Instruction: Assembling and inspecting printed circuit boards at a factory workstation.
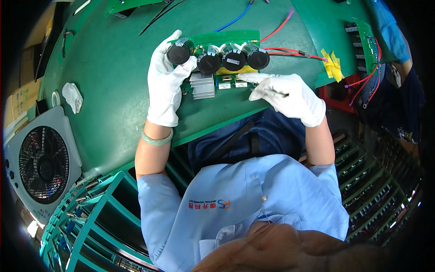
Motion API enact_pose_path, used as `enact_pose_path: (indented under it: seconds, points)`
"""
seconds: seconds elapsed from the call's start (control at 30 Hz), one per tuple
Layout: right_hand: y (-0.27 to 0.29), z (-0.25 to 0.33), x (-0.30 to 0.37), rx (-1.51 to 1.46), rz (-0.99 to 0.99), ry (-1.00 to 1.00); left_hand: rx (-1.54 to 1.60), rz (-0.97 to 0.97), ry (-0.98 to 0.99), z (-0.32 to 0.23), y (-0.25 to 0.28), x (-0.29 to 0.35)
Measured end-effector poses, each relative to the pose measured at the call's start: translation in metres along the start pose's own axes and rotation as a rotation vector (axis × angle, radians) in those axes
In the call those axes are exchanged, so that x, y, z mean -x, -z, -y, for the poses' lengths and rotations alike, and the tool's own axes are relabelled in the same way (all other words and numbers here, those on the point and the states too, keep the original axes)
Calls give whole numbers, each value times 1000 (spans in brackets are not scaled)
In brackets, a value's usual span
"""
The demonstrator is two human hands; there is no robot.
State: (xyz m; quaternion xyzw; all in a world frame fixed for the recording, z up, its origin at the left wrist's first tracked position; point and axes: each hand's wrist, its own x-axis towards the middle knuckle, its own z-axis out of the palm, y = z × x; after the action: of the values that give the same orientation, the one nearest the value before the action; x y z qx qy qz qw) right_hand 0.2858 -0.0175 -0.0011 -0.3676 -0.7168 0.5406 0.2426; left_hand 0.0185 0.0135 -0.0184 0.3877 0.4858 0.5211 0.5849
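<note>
A green circuit board (226,36) is held up over the near part of the green table. Several black round capacitors (234,58) stand in a row on it, with yellow tape beneath. My left hand (165,86), in a white glove, grips the board's left end, thumb beside the leftmost capacitor. Below the row are a grey finned heat sink (202,86) and small white components (240,84). My right hand (290,93), also gloved, has its fingertips at the rightmost white component. Its other fingers curl together; a dark sliver shows among them, too small to name.
Red wires (290,52) run right from the board, near yellow tape (332,65) on the table (113,104). Another wired board (369,45) is at the far right, near a co-worker's blue sleeve (390,31). A box fan (43,161) stands left, by a crumpled white glove (72,97).
</note>
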Motion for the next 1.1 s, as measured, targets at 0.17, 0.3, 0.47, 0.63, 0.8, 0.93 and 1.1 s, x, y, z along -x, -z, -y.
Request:
enact_pose_path:
  seconds: [0.17,0.3,0.47,0.63,0.8,0.93,1.1]
  points:
    - [8,8,2,347,62,127,-75,3,-22,-8,-3,3]
    - [3,6,-16,169,-17,275,-107,48,-13,-8,0,3]
    - [-9,-7,-17,181,92,293,-124,33,-58,-10,-7,6]
    - [-7,3,-15,310,117,259,-104,31,-63,-6,-4,5]
    - [-10,3,-10,403,114,314,-65,54,-56,-10,-6,5]
    - [-13,0,-10,422,93,346,-103,58,-85,-6,-2,5]
    - [-2,-3,-3,325,30,254,-64,127,-119,-2,5,5]
